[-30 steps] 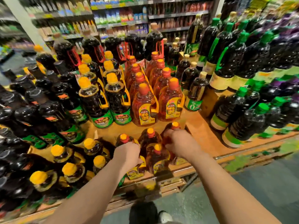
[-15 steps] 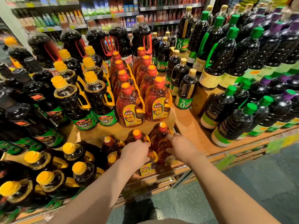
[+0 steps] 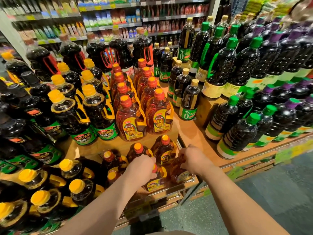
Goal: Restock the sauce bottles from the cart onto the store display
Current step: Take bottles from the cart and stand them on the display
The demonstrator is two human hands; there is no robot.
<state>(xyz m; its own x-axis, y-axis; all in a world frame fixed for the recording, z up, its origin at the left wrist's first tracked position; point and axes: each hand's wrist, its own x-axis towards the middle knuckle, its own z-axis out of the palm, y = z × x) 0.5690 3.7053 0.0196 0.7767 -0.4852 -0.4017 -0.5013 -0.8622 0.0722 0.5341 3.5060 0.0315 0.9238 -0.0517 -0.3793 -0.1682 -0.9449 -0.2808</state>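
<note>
Right now the left hand point(image 3: 141, 168) is curling over the red cap and neck of an amber bottle point(image 3: 155, 183) at the front edge of the lower tier, while the right hand point(image 3: 194, 161) is gripping the shoulder of a second amber bottle point(image 3: 180, 172) standing just beside it. Both bottles are resting on the wooden display shelf point(image 3: 191, 133), in front of three more of their kind.

To do this well, I judge the person should be nudging each bottle upright and square, yellow labels facing the aisle, clear of the metal lip so nothing is tipping forward.

Behind, two rows of the same amber bottles point(image 3: 133, 119) are standing on a raised step. Dark yellow-capped bottles point(image 3: 67, 114) are crowding the left, green-capped ones point(image 3: 237, 133) the right. Stocked aisle shelving point(image 3: 110, 22) is running across the back, and grey-green floor point(image 3: 271, 192) is showing below. No cart is showing.
</note>
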